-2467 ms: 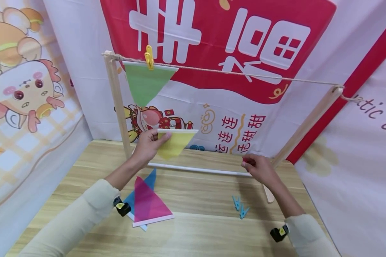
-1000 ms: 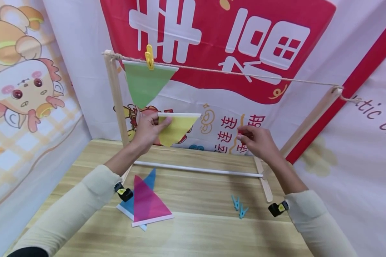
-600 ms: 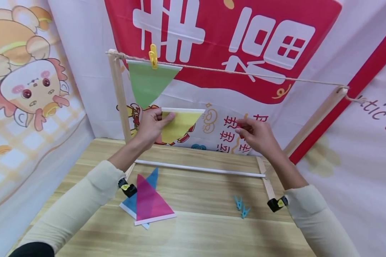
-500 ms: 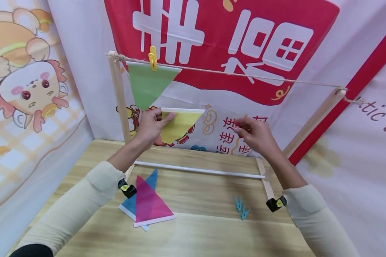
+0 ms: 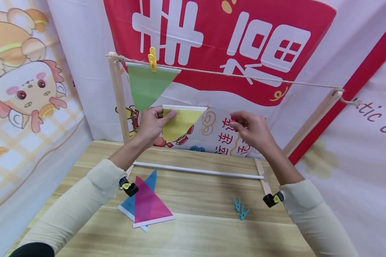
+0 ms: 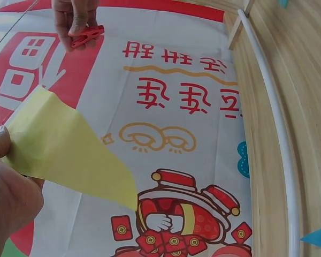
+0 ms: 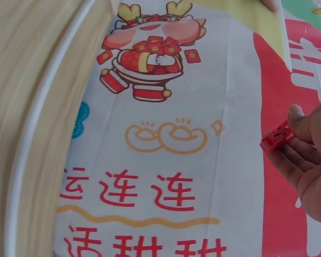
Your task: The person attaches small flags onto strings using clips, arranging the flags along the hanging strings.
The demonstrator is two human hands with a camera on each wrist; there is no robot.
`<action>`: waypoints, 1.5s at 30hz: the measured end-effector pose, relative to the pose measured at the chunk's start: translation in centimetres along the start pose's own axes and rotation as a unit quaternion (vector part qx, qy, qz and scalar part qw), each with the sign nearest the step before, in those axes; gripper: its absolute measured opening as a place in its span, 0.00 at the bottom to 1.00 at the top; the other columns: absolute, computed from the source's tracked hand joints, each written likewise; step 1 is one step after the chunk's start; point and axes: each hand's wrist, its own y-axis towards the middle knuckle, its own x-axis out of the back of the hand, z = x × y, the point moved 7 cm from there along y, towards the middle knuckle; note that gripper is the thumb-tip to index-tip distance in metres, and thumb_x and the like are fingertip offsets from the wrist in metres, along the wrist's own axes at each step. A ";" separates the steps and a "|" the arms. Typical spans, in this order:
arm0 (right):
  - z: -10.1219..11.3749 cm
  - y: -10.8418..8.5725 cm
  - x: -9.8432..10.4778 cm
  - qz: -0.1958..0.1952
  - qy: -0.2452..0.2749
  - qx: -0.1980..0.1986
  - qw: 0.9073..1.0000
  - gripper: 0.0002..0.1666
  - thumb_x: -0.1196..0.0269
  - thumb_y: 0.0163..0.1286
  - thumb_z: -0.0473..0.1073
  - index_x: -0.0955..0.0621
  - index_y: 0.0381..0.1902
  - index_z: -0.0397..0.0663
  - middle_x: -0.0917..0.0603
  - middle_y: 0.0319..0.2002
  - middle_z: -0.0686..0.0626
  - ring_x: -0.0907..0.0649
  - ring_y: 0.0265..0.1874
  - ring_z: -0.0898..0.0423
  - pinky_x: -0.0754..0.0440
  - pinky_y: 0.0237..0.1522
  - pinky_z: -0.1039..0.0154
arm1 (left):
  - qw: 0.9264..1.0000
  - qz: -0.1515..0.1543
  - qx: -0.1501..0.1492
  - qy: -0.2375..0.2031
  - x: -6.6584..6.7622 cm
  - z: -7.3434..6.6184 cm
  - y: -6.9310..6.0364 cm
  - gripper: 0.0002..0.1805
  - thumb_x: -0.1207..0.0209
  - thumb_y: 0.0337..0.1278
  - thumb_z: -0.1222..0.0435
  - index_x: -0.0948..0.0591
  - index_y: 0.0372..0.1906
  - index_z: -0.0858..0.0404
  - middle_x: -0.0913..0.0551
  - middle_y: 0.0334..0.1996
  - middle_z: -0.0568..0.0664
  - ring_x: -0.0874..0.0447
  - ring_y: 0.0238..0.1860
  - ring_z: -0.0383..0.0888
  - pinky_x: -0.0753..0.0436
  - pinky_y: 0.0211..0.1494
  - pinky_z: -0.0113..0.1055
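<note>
- While the left hand (image 5: 151, 124) pinches the yellow flag (image 5: 177, 125) between thumb and fingers at one end of its white top edge, the cloth hangs tip downward, over the wood surface (image 5: 209, 235) and in front of the printed backdrop (image 5: 93, 71).
- From where I stand, that flag is below the rope (image 5: 209, 72) and apart from it, low and to the right of the green flag (image 5: 149, 84).
- The right hand (image 5: 252, 128) has a red clip (image 7: 276, 138) pinched between thumb and fingers, just beyond the free corner of the yellow flag and not touching it.
- The rope runs between two wooden posts, the left post (image 5: 118, 100) and the right post (image 5: 312, 125), tied near their tops; a white rod (image 5: 196, 169) spans between them low down.
- A yellow clip (image 5: 152, 60) grips the green flag at the rope, near the left post.
- On the surface, left of the middle, a pink flag (image 5: 152, 206) lies partly over a blue flag (image 5: 128, 205), their white edges crossing toward the person.
- Two light-blue clips (image 5: 243, 213) lie side by side on the surface, to the right, well apart from those flags.
</note>
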 end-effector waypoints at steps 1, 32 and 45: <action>0.2 0.2 0.1 0.000 -0.002 0.003 1.000 0.22 0.27 0.80 0.40 0.12 0.68 0.44 0.05 0.50 0.43 0.09 0.43 0.48 0.16 0.44 0.76 | 1.000 0.001 0.002 -0.001 0.0 -0.1 0.0 0.24 0.30 0.79 0.50 0.10 0.60 0.66 0.06 0.49 0.59 0.06 0.43 0.43 0.07 0.47 0.30; 4.7 2.8 3.6 -0.048 -0.004 0.079 0.996 0.22 0.27 0.80 0.42 0.12 0.68 0.44 0.05 0.52 0.44 0.06 0.44 0.50 0.04 0.56 0.48 | 0.996 0.018 -0.064 -0.058 -1.6 -5.1 1.6 0.21 0.31 0.80 0.53 0.10 0.63 0.64 0.06 0.56 0.58 0.03 0.52 0.47 0.05 0.57 0.36; 5.6 3.2 5.1 -0.050 0.004 0.065 0.997 0.25 0.26 0.79 0.45 0.12 0.70 0.47 0.05 0.54 0.48 0.06 0.45 0.55 0.04 0.56 0.52 | 0.997 0.024 -0.043 -0.067 -2.0 -5.8 2.1 0.23 0.36 0.84 0.52 0.13 0.68 0.62 0.08 0.62 0.58 0.04 0.56 0.51 0.04 0.55 0.38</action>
